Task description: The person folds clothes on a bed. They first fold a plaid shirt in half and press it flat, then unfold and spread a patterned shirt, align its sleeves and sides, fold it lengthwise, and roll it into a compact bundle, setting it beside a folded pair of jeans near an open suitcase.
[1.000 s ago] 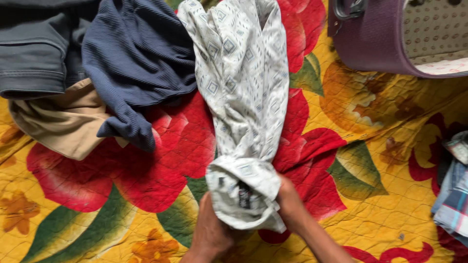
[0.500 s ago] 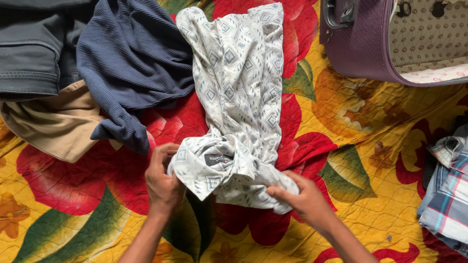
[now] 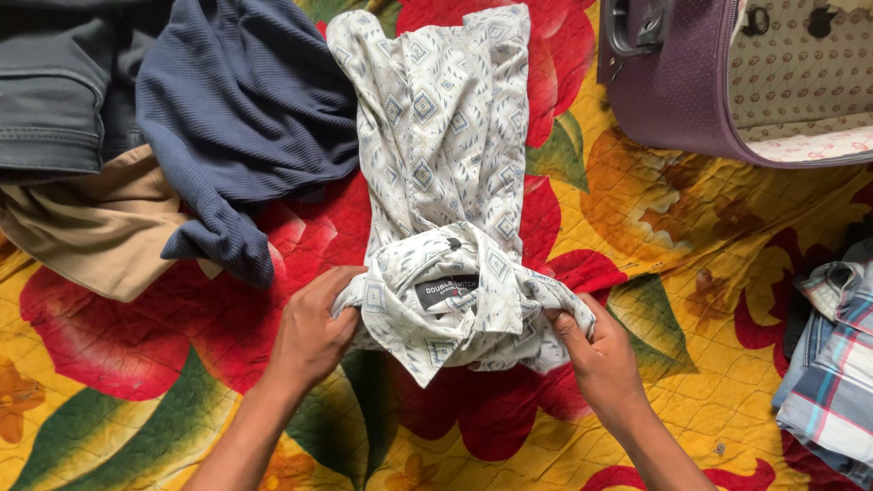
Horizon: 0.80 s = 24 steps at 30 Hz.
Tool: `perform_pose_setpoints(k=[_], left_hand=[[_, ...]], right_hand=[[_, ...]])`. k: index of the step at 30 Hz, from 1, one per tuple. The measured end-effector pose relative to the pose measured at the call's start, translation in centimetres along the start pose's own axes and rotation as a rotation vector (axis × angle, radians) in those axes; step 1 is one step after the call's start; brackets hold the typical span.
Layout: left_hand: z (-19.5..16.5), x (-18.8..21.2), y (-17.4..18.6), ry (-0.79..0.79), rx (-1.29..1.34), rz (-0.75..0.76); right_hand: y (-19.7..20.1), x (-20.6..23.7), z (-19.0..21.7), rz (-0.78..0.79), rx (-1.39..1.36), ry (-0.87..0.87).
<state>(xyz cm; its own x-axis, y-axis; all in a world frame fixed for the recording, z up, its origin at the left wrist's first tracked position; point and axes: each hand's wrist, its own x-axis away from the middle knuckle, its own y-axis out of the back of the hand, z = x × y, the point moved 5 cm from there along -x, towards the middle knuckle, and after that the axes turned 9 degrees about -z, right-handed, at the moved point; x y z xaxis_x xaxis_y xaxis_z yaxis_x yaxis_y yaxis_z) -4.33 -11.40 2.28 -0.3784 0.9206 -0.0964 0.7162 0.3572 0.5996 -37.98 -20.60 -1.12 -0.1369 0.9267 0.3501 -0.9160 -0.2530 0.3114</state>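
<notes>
Gripping the bunched collar end of a white cotton shirt with a grey-blue diamond print [image 3: 436, 182], the left hand [image 3: 314, 332] clenches one side and the right hand [image 3: 596, 350] pinches the other, apparently to keep the fold even; the shirt lies lengthwise on a quilted yellow bedspread with red flowers [image 3: 691, 273]; a navy ribbed top [image 3: 245, 118] lies just beside it; an open purple suitcase [image 3: 691, 91] stands near.

The patterned shirt [image 3: 436, 182] now has its collar end rolled higher up its length (label showing), with the left hand [image 3: 314, 332] and right hand [image 3: 596, 350] spread to its sides.
</notes>
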Motion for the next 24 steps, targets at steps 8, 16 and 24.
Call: perform_pose_setpoints(k=[8, 16, 24], left_hand=[[3.8, 0.8, 1.3, 0.284, 0.055, 0.271], [9.7, 3.9, -1.4, 0.524, -0.07, 0.225], [9.3, 5.2, -3.0, 0.588, 0.076, 0.089]], right_hand=[[-3.4, 1.8, 2.6, 0.323, -0.433, -0.405], [-8.0, 3.0, -1.0, 0.507, -0.068, -0.38], [-8.4, 3.1, -6.0, 0.39, -0.174, -0.434]])
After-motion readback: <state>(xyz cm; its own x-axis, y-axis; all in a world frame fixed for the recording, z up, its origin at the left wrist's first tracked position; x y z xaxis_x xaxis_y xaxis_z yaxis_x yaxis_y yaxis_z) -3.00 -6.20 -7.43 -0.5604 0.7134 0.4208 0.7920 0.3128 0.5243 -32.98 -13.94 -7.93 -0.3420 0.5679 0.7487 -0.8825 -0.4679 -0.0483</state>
